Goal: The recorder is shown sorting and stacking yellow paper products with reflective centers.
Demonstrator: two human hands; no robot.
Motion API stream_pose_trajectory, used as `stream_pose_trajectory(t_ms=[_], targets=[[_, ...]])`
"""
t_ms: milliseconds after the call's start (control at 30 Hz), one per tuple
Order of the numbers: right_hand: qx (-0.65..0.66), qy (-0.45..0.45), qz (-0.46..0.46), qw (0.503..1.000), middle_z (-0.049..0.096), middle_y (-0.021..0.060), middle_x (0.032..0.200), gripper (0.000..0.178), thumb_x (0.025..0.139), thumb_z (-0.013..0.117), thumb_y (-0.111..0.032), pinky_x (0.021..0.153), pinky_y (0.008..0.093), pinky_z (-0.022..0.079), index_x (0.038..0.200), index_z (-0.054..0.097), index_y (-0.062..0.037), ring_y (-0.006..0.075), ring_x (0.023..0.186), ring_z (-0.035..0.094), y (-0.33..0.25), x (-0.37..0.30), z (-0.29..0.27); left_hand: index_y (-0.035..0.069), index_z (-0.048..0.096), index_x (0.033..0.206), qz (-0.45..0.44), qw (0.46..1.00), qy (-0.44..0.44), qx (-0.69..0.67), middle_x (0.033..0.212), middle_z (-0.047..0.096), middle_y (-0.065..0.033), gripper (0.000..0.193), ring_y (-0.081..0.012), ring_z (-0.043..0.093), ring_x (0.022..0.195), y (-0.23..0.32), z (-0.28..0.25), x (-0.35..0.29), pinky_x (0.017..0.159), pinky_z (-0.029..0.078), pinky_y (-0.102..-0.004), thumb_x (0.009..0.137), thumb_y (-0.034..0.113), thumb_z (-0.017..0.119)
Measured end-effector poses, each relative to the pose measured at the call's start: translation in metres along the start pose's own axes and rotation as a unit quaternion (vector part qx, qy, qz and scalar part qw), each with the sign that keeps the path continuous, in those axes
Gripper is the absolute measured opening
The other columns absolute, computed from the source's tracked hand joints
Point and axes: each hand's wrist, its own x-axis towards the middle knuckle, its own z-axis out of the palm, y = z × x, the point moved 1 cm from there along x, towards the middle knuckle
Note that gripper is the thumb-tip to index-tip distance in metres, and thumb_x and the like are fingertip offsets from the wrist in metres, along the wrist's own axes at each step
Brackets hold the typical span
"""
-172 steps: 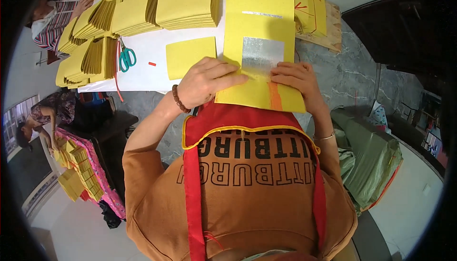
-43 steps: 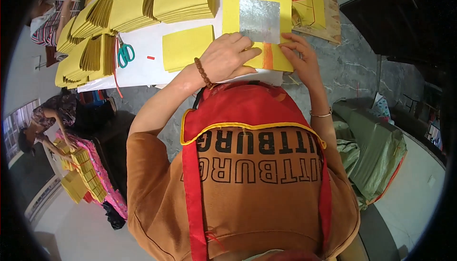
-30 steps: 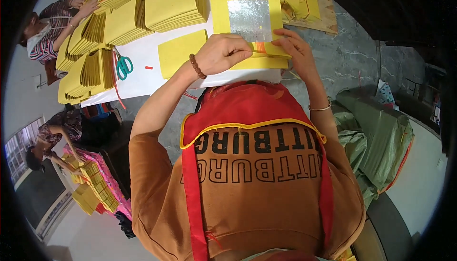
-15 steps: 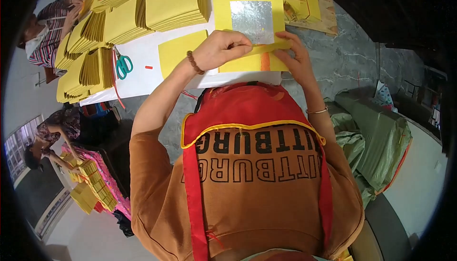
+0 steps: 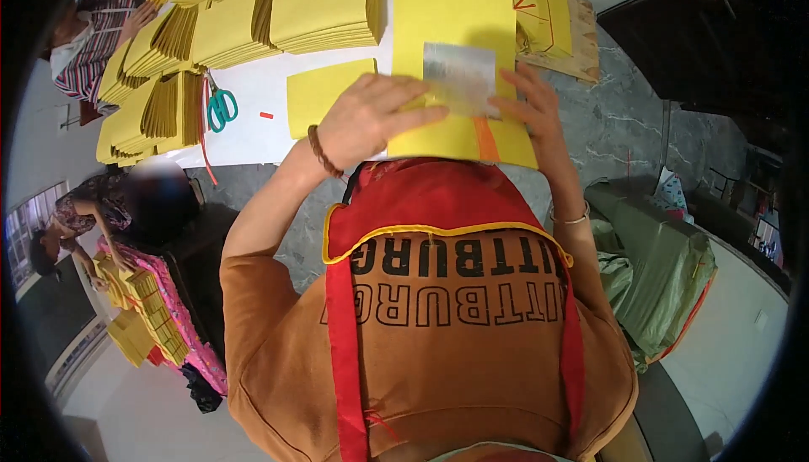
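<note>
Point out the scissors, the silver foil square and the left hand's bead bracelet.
scissors [image 5: 222, 108], head view, on the teal handles.
silver foil square [image 5: 460, 74], head view, on its uncovered middle.
bead bracelet [image 5: 321, 150], head view, on the beads across the left wrist.

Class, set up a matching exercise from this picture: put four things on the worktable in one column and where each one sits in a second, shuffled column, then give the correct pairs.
Things
1. teal-handled scissors
2. silver foil square
3. small loose yellow paper sheet
4. orange strip

Places
A. on the near edge of the large yellow sheet, between the two hands
B. on the white tabletop, beside the fanned yellow stacks at the left
C. in the middle of the large yellow sheet, partly under the left hand
D. flat on the tabletop just left of the left hand

Pairs: 1-B, 2-C, 3-D, 4-A
</note>
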Motion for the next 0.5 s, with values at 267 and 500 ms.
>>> stream_pose_trajectory(t_ms=[267,500], targets=[[0.071,-0.101,0.072,0.99,0.066,0.0045,0.105,0.018,0.079,0.065,-0.012,0.094,0.0371,0.036,0.097,0.067,-0.0102,0.0171,0.105,0.056,-0.008,0.003,-0.002,0.004,0.061,0.106,-0.195,0.96,-0.012,-0.202,0.081,0.064,-0.0129,0.024,-0.0243,0.062,0.074,-0.001,0.006,-0.006,0.065,0.049,-0.0334,0.085,0.014,0.056],[0.392,0.029,0.325,0.86,0.065,0.0089,0.101,0.032,0.085,0.062,-0.012,0.08,0.0285,0.046,0.114,0.057,0.0001,0.0121,0.094,0.059,-0.019,0.031,0.015,-0.002,0.061,0.1,-0.437,0.798,0.053,-0.411,0.069,0.056,0.0029,0.028,-0.0067,0.046,0.058,-0.029,0.034,0.004,0.055,0.039,-0.0228,0.091,0.024,0.057]])
